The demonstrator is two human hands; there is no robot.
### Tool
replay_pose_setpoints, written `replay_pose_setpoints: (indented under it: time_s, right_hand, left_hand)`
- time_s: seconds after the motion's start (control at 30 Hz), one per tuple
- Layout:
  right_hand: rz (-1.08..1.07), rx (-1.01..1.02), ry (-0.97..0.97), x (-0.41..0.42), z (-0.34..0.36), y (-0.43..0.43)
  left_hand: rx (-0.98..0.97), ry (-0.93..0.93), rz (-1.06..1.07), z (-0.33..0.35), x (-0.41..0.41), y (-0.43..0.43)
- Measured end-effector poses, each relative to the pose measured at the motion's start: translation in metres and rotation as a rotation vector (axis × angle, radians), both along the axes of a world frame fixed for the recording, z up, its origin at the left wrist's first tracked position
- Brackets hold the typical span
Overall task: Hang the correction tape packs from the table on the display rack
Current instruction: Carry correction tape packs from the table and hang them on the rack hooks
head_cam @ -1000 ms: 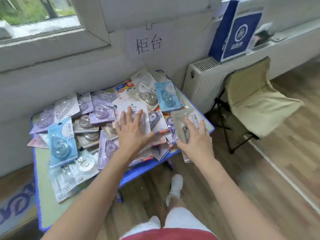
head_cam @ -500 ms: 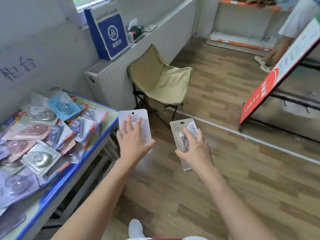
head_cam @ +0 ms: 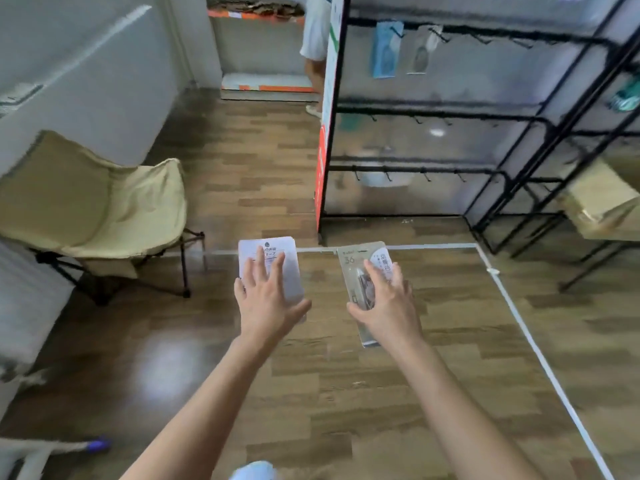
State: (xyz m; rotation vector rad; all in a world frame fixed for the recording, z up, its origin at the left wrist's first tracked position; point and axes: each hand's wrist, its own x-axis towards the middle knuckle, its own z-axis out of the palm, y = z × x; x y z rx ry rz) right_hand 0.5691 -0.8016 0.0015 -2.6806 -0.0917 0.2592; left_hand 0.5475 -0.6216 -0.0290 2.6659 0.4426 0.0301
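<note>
Two packs are in the air, one in each of your hands, so the pick-up from the worktop is done and you are on the carrying step, with the hanging not yet begun. Your left grip [head_cam: 266, 299] holds the white pack [head_cam: 290, 271] with the fingers spread over its face; the thumb sits at the pack's lower right edge, and how it clamps is hidden. Your right grip [head_cam: 388, 299] holds the beige pack [head_cam: 351, 271] the same way, fingers across the clear bubble. Both packs are held low over the wooden floor [head_cam: 346, 393], well apart from the display rack [head_cam: 433, 114] ahead on the right.

A blue pack [head_cam: 384, 50] and a clear pack [head_cam: 420, 55] already hang on the rack's top bar, and the hooks [head_cam: 481, 38] beside them look free, as do those on the lower bars.

Next, I judge, you need to close on the rack, raise one pack, and turn it so the hole at its top edge faces a free hook's tip. Handle them one at a time; the thin card could bend or slip if you push it on crooked.
</note>
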Motion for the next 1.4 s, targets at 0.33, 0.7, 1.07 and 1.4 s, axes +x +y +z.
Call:
replay_pose_setpoints:
  time_s: [0.33,0.7,1.07,1.4]
  right_hand:
    - [-0.249,0.028,-0.067,0.088,-0.007,-0.116]
    - [-0.371,0.054,-0.168,0.264,0.009,-0.2]
    - [-0.31,0.037,-0.295,0.418,0.015,-0.31]
    - [-0.11,0.141,-0.343,0.55,0.017,-0.362]
  left_hand:
    - [0.037,-0.037,-0.256,0.002,0.137,-0.109]
    - [0.026,-0.146,-0.364,0.037,0.339,-0.197]
    - [0.015,-0.216,-0.325,0.037,0.483,-0.305]
    - [0.025,-0.253,-0.133,0.035,0.567,-0.349]
